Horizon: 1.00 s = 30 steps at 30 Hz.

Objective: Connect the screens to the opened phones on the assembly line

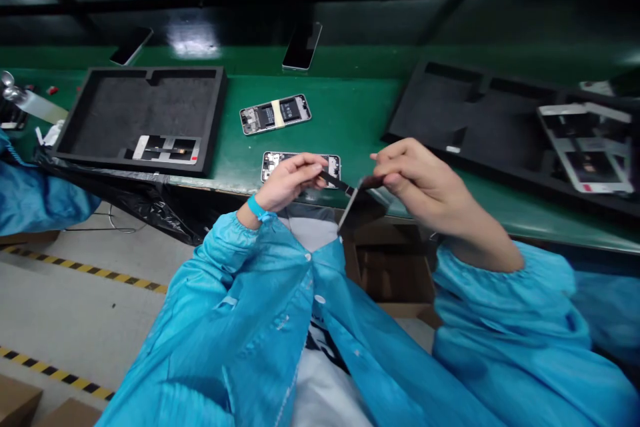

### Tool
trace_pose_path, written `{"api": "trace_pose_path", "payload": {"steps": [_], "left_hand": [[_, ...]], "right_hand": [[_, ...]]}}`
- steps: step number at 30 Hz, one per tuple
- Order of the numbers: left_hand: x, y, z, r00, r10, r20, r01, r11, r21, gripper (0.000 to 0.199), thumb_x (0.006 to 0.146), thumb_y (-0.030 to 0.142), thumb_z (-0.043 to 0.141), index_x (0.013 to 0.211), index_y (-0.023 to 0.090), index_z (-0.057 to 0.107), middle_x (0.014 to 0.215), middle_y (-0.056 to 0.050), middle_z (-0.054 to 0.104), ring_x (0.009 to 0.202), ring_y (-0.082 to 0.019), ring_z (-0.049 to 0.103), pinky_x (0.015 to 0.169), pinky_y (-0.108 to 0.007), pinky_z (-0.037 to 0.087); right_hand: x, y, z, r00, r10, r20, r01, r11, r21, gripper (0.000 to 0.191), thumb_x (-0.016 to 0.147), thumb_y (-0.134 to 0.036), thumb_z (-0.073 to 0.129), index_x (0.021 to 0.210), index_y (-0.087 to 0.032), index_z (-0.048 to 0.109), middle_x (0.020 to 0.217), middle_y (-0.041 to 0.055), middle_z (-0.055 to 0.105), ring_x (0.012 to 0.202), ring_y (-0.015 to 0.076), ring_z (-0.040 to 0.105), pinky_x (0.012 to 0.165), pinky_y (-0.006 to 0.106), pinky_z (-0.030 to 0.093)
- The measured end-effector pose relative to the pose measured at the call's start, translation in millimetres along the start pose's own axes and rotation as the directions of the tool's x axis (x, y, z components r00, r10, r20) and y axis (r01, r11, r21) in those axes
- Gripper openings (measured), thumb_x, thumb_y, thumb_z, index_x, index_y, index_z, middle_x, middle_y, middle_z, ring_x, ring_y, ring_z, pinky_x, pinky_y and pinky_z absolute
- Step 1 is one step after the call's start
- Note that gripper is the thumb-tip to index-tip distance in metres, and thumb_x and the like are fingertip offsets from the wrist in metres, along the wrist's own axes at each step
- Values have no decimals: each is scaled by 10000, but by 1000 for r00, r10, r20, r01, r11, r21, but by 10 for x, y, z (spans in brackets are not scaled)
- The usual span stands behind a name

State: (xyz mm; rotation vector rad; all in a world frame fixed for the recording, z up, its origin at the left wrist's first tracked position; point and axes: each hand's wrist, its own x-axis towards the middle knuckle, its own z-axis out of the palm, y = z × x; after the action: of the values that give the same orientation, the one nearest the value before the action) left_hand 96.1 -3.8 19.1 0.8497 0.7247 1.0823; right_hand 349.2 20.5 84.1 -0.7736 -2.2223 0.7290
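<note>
Here, a thin phone display panel (366, 208) is held up just in front of the edge of a green workbench (350, 103), steeply tilted, one narrow edge showing. The right hand (425, 180) pinches it by its upper edge between thumb and fingers; the left hand (295, 180), with a blue wristband (257, 207) behind it, pinches a dark narrow strip (335, 179) that reaches to the panel. Beyond the left hand and partly hidden by it, an opened phone frame (270, 160) lies on the bench. Farther back lies a second phone frame (255, 120), its battery (291, 109) crossed by pale tape (277, 113). Black foam trays flank them: the left tray (120, 100) bears one silver-backed panel (183, 149), the right tray (430, 103) several overlapping panels (565, 137). Two dark-screened phones (303, 47) lie behind.
</note>
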Motion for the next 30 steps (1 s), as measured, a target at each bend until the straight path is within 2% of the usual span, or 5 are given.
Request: {"api": "trace_pose_path", "payload": {"steps": [5,11,17,23,30], "left_hand": [[109,269,-347,973,192,-127,-100,849,519,169,900,307,797,952,154,751,774,10,701,686,-100,608,697,-235,481],[292,430,-497,996,59,-65,2,720,694,73,923,135,681,972,137,735,751,12,714,616,-85,604,684,-226,490],[358,407,-552,999,30,-9,-18,789,615,89,918,200,732,976,137,708,769,2,712,649,-84,622,664,-211,505],[227,393,-673,998,65,18,-63,790,610,242,945,350,726,1053,135,699,856,-35,746,762,-123,685,732,-236,531],[-158,429,-890,933,335,130,-207,207,956,273,1032,377,587,1153,184,738,1149,-105,759,1135,-257,683,1071,-421,523]], "right_hand": [[60,572,-60,973,213,84,-193,960,-202,507,1082,-638,457,838,-229,630,730,41,644,642,196,564,626,356,465],[147,1149,133,982,160,99,-107,907,-408,396,1055,-507,481,887,-246,726,858,104,741,813,290,657,769,456,546],[345,798,665,998,-47,-34,31,927,-374,342,1047,-452,580,1210,-200,746,1247,182,744,1187,368,657,1036,567,518],[532,602,1042,994,-97,56,105,978,-178,301,1087,-423,581,1170,-217,783,1114,111,820,1060,278,746,1000,448,556],[534,713,1015,980,-150,128,168,974,-150,335,1102,-342,542,1229,-209,822,1171,126,814,1030,248,754,915,411,622]]}}
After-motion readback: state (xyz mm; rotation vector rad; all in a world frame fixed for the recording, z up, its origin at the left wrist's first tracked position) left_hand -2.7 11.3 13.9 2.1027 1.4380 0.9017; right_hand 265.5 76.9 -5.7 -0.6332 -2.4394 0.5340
